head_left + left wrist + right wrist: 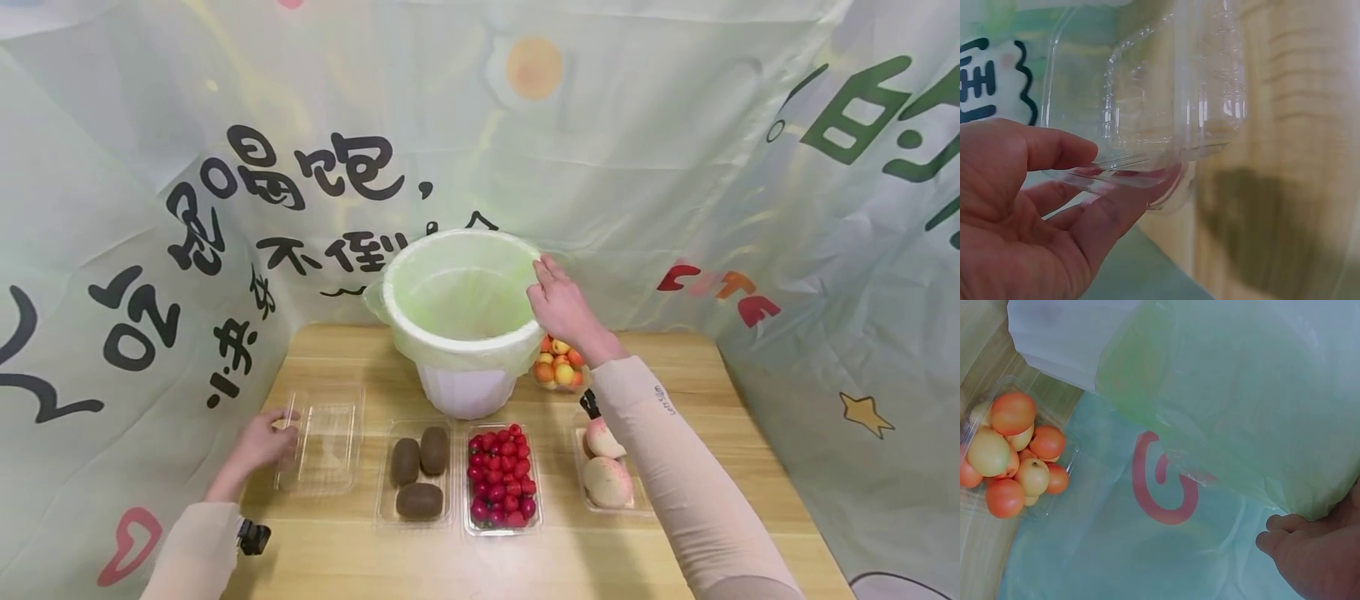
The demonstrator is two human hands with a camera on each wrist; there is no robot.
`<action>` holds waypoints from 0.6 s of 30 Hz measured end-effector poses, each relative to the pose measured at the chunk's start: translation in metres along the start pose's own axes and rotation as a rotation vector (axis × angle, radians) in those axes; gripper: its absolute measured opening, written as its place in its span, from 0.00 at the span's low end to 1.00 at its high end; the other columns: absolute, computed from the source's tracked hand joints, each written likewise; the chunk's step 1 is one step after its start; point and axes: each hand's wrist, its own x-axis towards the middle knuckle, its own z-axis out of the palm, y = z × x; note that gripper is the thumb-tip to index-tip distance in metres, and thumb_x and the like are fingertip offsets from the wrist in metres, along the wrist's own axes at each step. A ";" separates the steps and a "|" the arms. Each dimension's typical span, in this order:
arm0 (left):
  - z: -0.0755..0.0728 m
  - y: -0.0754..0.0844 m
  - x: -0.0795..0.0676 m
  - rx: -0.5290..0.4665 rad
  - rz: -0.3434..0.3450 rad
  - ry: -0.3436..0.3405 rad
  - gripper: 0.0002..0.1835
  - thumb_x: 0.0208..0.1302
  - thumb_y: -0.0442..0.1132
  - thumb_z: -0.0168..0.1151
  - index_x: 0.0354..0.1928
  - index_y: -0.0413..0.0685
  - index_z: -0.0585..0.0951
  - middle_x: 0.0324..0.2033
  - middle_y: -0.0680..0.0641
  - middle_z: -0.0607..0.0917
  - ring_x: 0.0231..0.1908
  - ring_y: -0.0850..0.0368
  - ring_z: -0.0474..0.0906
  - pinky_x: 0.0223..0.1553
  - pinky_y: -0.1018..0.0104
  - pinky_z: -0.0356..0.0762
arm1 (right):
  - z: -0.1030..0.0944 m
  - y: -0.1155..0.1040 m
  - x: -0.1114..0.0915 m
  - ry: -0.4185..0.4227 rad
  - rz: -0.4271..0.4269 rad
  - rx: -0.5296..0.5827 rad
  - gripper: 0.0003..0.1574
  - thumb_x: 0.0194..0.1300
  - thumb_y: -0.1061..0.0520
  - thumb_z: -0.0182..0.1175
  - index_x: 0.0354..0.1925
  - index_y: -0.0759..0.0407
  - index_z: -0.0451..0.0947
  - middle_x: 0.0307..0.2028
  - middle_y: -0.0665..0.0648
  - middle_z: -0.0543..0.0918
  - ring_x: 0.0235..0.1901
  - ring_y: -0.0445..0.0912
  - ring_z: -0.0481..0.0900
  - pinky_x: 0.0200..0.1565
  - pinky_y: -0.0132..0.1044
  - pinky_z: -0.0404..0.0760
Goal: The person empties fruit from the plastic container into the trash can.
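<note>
My left hand [266, 442] pinches the edge of a clear plastic clamshell box [326, 446], which stands open with nothing in it at the table's left. In the left wrist view, fingers lie on both sides of the box's thin edge [1147, 165]. Across the table, my right hand [566, 308] is at the right rim of a white bin [465, 390] lined with a pale green plastic bag [472, 300]. The right wrist view shows the bag's folded-over edge meeting my fingers [1279, 540]; part of this hold is hidden.
Toward the front stand clear boxes of kiwis [406, 461], small red fruits [501, 475] and peaches [607, 482]. Another box with orange and yellow fruits [1013, 415] is just right of the bin. Printed cloth walls [615, 167] enclose the wooden table [555, 558].
</note>
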 end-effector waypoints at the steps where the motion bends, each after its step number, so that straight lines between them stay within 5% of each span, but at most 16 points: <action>1: 0.002 -0.002 -0.001 -0.003 -0.014 -0.004 0.25 0.68 0.30 0.54 0.65 0.23 0.73 0.26 0.42 0.87 0.21 0.56 0.80 0.21 0.63 0.79 | 0.000 0.000 0.000 -0.002 0.000 -0.002 0.43 0.80 0.46 0.31 0.83 0.66 0.47 0.86 0.63 0.43 0.85 0.59 0.41 0.83 0.56 0.46; 6: 0.011 -0.013 -0.001 0.028 -0.049 -0.001 0.22 0.69 0.32 0.55 0.62 0.24 0.76 0.24 0.43 0.86 0.20 0.55 0.79 0.20 0.62 0.78 | 0.000 0.001 -0.001 -0.005 -0.003 -0.010 0.43 0.81 0.46 0.31 0.84 0.65 0.46 0.86 0.63 0.43 0.85 0.58 0.41 0.84 0.55 0.46; 11: 0.013 -0.023 0.005 0.182 -0.021 0.011 0.21 0.74 0.38 0.56 0.59 0.27 0.80 0.37 0.34 0.88 0.30 0.52 0.81 0.31 0.62 0.77 | 0.000 0.001 -0.002 -0.005 0.000 -0.003 0.43 0.80 0.46 0.31 0.84 0.65 0.47 0.86 0.62 0.43 0.85 0.58 0.41 0.84 0.55 0.46; 18: 0.019 -0.032 0.002 0.059 -0.115 -0.055 0.21 0.73 0.34 0.51 0.62 0.27 0.76 0.28 0.38 0.86 0.18 0.52 0.81 0.21 0.58 0.81 | 0.002 0.002 -0.002 -0.009 0.006 -0.008 0.43 0.80 0.45 0.30 0.84 0.65 0.46 0.86 0.63 0.43 0.85 0.58 0.41 0.84 0.56 0.46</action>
